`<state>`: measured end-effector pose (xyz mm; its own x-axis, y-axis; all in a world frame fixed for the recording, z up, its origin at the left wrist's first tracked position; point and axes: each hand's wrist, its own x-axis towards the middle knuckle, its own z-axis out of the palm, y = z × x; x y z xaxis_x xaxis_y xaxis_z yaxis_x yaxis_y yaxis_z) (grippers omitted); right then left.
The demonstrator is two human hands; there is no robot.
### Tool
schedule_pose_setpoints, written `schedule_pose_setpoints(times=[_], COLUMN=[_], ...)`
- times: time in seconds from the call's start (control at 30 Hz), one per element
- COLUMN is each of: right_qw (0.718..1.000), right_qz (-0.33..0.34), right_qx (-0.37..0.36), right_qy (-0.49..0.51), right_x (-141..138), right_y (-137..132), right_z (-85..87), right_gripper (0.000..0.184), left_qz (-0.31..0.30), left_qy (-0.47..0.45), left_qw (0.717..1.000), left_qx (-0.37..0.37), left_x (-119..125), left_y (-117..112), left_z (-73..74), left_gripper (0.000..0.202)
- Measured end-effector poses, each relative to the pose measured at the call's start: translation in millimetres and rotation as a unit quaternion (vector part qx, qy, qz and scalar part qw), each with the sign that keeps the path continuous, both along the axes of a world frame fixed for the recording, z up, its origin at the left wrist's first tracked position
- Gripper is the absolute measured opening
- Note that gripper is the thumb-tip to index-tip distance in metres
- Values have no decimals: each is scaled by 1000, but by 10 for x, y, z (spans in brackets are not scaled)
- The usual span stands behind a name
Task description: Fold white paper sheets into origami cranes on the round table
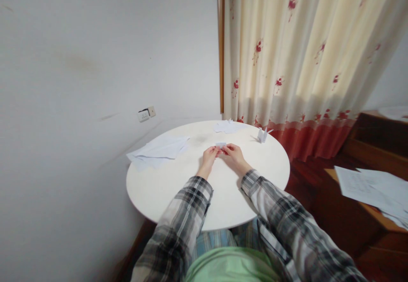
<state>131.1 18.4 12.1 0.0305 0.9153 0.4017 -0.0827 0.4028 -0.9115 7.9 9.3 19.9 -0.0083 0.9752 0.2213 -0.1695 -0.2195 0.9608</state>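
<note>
Between my two hands is a small folded piece of white paper (221, 145), raised just over the round white table (178, 192). My left hand (210, 154) pinches its left end, with the fingers closed. At the other end my right hand (234, 152) grips it the same way. The fingertips cover the paper's lower edge, so its exact fold is hard to make out. A folded paper crane (262, 135) stands on the table to the right, beyond my right hand.
Loose white sheets (159, 149) lie at the table's left edge, and paper scraps (228, 126) at the far edge. A wall with a socket (143, 115) borders the left. Behind hangs a flowered curtain (287, 61). More papers (369, 186) rest on wooden furniture at right.
</note>
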Motion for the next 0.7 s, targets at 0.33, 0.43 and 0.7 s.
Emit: schedule_pose_setpoints(times=[0.33, 0.43, 0.7], right_qw=[997, 998, 1000], right_qz=[56, 34, -7], right_qx=[-54, -47, -20], right_qy=[30, 17, -9], right_x=[-15, -19, 17], right_y=[-10, -3, 62], right_z=[-10, -17, -56], right_gripper=[34, 32, 32], left_qz=[-7, -2, -11], left_qy=[15, 8, 20], left_qw=[1000, 1000, 1000], left_qx=[9, 5, 19], left_x=[-13, -12, -11], left_y=[38, 61, 31], left_z=[-34, -56, -42], left_gripper=[28, 26, 25])
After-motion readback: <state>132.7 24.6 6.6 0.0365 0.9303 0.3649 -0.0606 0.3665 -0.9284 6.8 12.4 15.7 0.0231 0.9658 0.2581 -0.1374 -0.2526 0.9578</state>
